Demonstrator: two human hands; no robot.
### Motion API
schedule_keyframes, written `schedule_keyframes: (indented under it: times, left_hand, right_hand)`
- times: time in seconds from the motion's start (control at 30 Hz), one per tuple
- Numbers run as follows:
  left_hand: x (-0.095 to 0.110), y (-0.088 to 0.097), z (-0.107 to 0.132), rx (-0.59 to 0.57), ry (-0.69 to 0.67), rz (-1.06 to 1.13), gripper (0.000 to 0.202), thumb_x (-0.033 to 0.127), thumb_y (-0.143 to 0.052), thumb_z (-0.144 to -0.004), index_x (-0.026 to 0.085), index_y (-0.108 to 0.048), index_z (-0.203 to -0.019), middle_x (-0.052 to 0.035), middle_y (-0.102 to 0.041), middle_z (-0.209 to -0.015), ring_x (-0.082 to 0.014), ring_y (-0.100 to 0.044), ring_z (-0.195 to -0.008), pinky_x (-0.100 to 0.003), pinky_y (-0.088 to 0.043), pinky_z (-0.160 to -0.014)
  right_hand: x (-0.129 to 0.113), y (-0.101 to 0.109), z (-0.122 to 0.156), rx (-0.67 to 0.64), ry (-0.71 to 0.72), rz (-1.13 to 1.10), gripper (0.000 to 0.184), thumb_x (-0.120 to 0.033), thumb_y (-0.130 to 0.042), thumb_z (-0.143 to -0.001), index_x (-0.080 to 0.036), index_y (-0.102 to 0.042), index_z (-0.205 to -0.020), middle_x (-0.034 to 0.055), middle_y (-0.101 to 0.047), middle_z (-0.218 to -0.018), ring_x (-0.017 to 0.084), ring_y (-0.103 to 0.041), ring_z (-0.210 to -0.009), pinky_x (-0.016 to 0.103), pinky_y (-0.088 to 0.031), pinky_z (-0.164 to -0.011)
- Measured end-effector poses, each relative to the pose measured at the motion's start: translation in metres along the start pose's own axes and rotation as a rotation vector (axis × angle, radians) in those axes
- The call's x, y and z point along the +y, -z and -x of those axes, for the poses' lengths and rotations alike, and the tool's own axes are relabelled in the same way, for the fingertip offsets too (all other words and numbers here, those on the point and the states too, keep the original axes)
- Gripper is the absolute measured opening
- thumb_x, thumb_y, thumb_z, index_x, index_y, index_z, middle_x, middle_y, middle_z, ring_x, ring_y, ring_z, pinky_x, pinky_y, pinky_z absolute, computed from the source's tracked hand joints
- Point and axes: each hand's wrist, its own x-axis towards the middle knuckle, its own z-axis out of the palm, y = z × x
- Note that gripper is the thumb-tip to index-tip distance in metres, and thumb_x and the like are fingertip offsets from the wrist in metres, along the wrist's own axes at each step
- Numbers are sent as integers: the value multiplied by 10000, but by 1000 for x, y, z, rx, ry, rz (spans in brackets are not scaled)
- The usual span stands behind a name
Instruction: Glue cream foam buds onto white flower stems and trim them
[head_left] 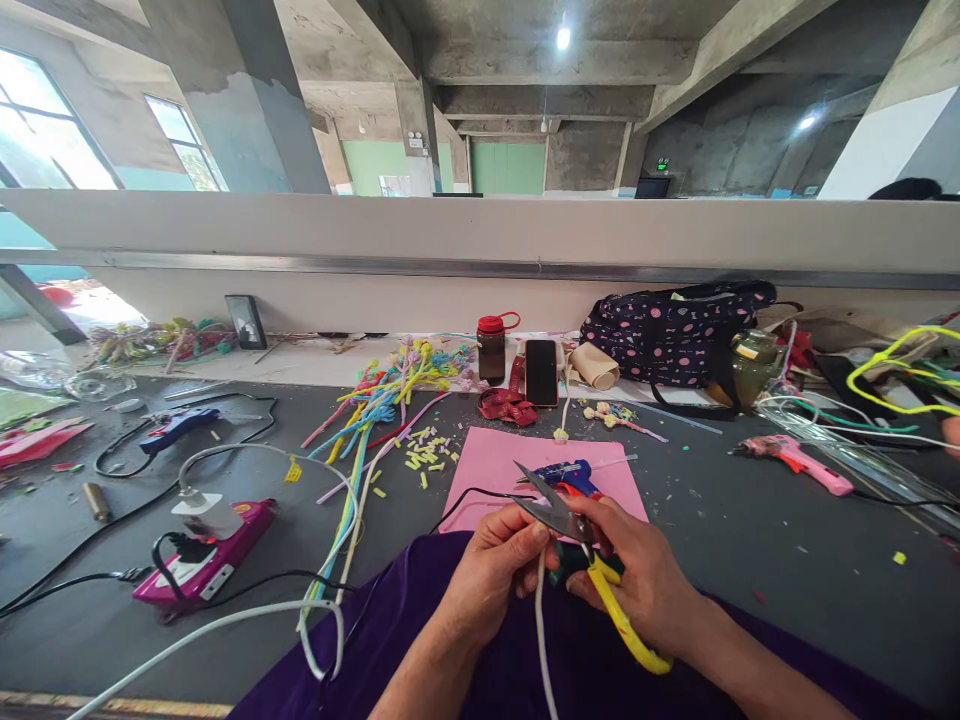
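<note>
My right hand [649, 560] grips a pair of scissors [621, 620] by its yellow handles, above my lap. The blades are parted and point up to the left, close to the fingertips of my left hand. My left hand [487, 570] is closed in a pinch on a white stem [543, 640], thin and cord-like, which hangs down from the fingers. The stem's upper end is hidden by the fingers and blades. Just beyond the hands, a blue glue gun [564, 474] lies on a pink sheet [491, 455], partly covered by the scissors.
Colourful fuzzy stems [397, 395] and small yellow-green pieces [424, 458] lie left of the sheet. A pink glue gun [802, 460] rests at right, a magenta power strip [206, 555] at left with cables. A bottle [491, 355], phone [541, 373] and bag [667, 335] stand at the back.
</note>
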Motion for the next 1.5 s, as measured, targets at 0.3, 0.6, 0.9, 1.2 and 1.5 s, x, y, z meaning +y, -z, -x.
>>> schedule_keyframes:
  times: [0.3,0.6,0.9,1.2,1.5]
  left_hand:
    - [-1,1,0,0,-6,-1,249,364,-715,-674,131,-632,-697,7,-589,-546,-30,-394,-379,-170,-211,-374]
    - [1,-1,0,31,0,20,265,384,-719,-655,139,-622,-688,9,-592,-527,-37,-380,-367,-173,-211,-373]
    - [0,-2,0,19,-14,35,264,373,-728,-646,140,-629,-720,9,-594,-527,-33,-377,-361,-171,-208,-373]
    - [-1,-1,0,11,-13,41,252,367,-725,-662,146,-628,-735,10,-595,-542,-32,-381,-363,-162,-220,-366]
    - [-4,1,0,-16,-31,32,192,326,-687,-723,144,-630,-745,12,-601,-585,-24,-417,-389,-149,-242,-375]
  right_hand:
    - [4,-1,2,20,34,-10,547,-308,-627,-773,-254,-393,-1264,23,-557,-902,175,-523,-746,288,-419,-655]
    - [-6,1,0,10,11,51,574,-255,-637,-734,-241,-404,-1258,30,-538,-893,193,-529,-770,307,-419,-668]
    - [-2,0,1,0,26,13,530,-295,-608,-775,-239,-393,-1256,36,-538,-911,196,-531,-782,310,-412,-675]
    - [-1,-1,2,-29,22,-50,525,-310,-608,-783,-272,-386,-1258,15,-545,-902,171,-515,-733,285,-395,-648]
    - [6,-4,4,-8,76,-78,546,-362,-602,-803,-291,-365,-1290,3,-552,-875,156,-500,-688,263,-381,-608]
